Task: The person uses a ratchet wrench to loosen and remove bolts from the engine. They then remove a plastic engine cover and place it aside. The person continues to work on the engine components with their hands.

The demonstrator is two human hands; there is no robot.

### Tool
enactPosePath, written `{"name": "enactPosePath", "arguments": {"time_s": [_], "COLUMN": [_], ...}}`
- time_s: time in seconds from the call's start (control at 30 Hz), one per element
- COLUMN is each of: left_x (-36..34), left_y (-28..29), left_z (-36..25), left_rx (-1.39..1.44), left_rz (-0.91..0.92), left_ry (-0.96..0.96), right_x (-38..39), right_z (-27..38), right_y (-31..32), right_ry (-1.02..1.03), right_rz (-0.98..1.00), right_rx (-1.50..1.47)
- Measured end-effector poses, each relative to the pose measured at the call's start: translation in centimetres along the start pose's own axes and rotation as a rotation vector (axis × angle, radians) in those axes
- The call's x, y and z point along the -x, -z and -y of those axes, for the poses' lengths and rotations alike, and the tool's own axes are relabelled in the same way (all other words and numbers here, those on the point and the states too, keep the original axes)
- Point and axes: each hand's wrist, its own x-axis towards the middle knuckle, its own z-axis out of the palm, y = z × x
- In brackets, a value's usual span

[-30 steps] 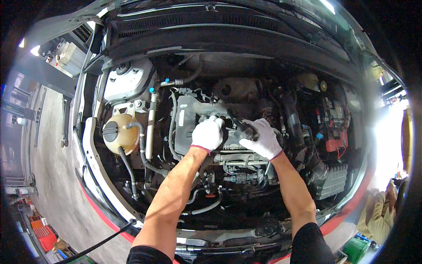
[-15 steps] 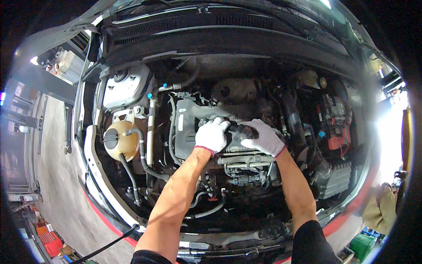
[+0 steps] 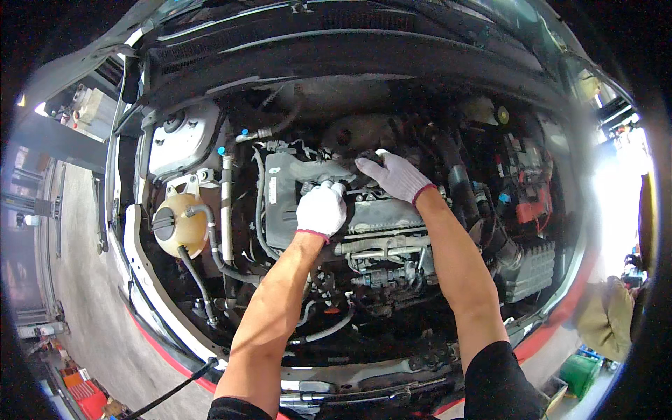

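Note:
Both my hands wear white knit gloves with red cuffs and reach into an open engine bay. My left hand (image 3: 322, 208) lies on the grey engine cover (image 3: 280, 199), its fingers curled at a gap in the cover's right side; what they pinch, if anything, is hidden. Farther back and to the right, my right hand (image 3: 399, 178) curls over a small dark part (image 3: 369, 158) at the cover's rear edge. The glove hides most of that part, so its kind cannot be made out. Ribbed black engine casing (image 3: 385, 215) shows between the two forearms.
A yellowed coolant tank (image 3: 183, 238) with hoses stands at the left. At the right are the battery's red terminal cover (image 3: 530, 212) and a ribbed grey box (image 3: 535, 271). Pipes and a connector (image 3: 381, 278) run in front of the engine. A thin prop rod (image 3: 175, 390) crosses the lower left.
My right hand has moved back and slightly left with the dark part, away from the middle of the engine. My left hand has shifted a little left and nearer. The view has moved slightly.

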Motion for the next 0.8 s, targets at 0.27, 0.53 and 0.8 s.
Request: {"name": "enactPosePath", "arguments": {"time_s": [0.27, 0.53, 0.8], "left_x": [0.1, 0.1, 0.1], "left_y": [0.8, 0.4, 0.4], "left_z": [-0.4, 0.2, -0.3], "left_rx": [0.116, 0.127, 0.132], "left_rz": [-0.011, -0.056, -0.02], "left_ry": [0.017, -0.024, -0.008], "right_x": [-0.5, 0.5, -1.0], "right_z": [-1.5, -1.0, 0.1], "right_y": [-0.5, -0.9, -4.6], "right_ry": [0.0, -0.062, 0.009], "right_rz": [-0.031, -0.072, -0.008], "right_rx": [-0.115, -0.108, 0.292]}}
